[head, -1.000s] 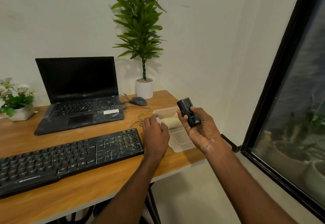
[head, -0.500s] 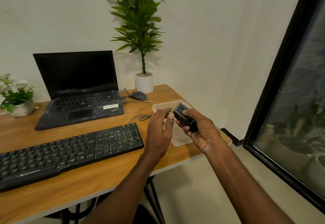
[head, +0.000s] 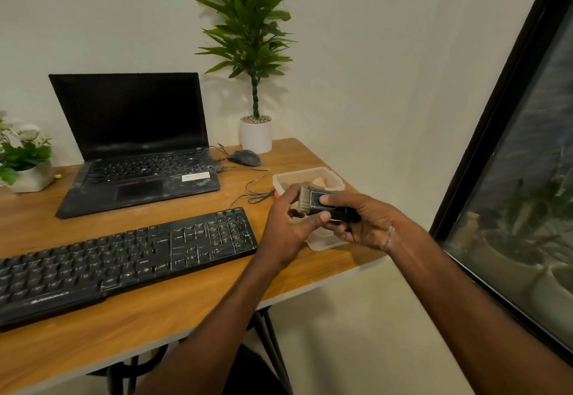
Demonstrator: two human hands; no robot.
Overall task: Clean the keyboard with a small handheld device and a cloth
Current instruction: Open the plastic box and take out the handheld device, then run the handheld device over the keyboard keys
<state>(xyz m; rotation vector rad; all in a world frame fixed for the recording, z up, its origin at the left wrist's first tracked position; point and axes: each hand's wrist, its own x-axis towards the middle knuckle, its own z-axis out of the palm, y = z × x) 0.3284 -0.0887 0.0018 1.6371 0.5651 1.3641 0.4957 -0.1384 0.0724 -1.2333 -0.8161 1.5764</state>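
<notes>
Both hands met over the right end of the table, just above a clear plastic tub. The right hand gripped a small black brush device, its fingers curled under the body and the thumb laid on top. The device lay roughly level, its long axis running left to right, with the pale bristle end pointing left toward the left hand. That hand pinched the bristle end, thumb below and fingers curled over the top, as if adjusting or opening it.

The keyboard sat on the table to the left of both hands, its right edge close beside the left hand and apart from it. So the bristles already faced the keyboard's way, and the left hand stood between them. To my eye the right hand would carry the device leftward and downward once the left one let go. A yellowish thing in the tub might have been the cloth; I could not tell.
</notes>
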